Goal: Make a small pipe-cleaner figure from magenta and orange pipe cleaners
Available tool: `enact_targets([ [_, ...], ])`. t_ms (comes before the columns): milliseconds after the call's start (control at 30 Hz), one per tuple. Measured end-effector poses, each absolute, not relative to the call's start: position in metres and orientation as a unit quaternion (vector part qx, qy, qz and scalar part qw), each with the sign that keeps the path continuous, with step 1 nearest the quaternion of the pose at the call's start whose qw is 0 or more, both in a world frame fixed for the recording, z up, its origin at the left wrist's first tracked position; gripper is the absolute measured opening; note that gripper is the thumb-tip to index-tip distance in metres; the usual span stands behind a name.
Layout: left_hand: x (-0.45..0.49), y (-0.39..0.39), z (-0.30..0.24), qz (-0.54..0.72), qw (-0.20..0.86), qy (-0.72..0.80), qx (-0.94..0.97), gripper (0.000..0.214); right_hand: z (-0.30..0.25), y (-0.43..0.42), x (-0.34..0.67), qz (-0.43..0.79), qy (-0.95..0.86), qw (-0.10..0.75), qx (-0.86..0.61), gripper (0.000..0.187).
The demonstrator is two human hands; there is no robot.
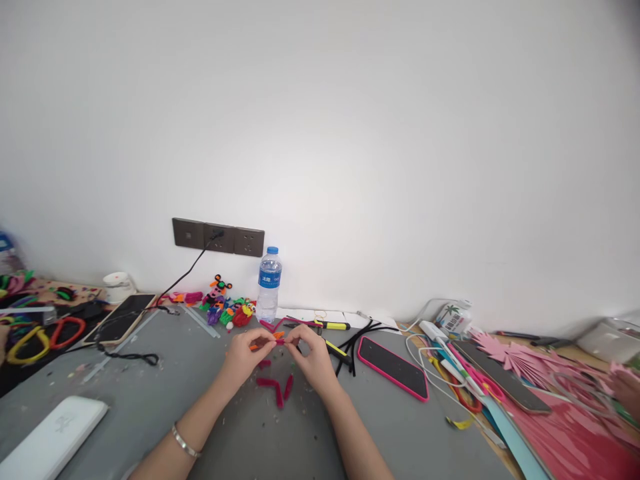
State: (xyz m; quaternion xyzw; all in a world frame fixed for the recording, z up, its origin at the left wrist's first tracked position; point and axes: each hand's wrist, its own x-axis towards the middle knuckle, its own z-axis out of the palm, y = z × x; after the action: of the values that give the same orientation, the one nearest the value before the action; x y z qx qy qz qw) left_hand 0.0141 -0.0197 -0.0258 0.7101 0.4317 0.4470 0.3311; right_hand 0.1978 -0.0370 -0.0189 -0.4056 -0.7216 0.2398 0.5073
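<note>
Over the middle of the grey table, my left hand (250, 350) pinches a short pink and orange fuzzy piece, which looks like pipe cleaner (280, 341). My right hand (310, 353) grips the other end of it, fingertips almost meeting those of the left. Just below the hands lie a bent magenta pipe cleaner piece (273, 383) and a short straight one (289, 387). Behind my right hand are a yellow-and-black utility knife (334, 325) and several black pipe cleaners (356, 343). The fingers partly hide the held piece.
A water bottle (269, 287) stands by the wall, beside colourful fuzzy figures (225, 307). A pink-cased phone (393, 367) lies right; another phone (123, 319) and a white power bank (55, 437) lie left. Red scissors (67, 332), cables and pink paper (575, 427) occupy the sides.
</note>
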Motion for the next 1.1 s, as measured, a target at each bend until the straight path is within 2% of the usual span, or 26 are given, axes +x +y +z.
enact_targets([
  [1100, 0.0155, -0.0201, -0.0279, 0.439, 0.327, 0.425, 0.721, 0.014, -0.0209, -0.0355, 0.1986, 0.256, -0.702, 0.514, -0.421, 0.007],
])
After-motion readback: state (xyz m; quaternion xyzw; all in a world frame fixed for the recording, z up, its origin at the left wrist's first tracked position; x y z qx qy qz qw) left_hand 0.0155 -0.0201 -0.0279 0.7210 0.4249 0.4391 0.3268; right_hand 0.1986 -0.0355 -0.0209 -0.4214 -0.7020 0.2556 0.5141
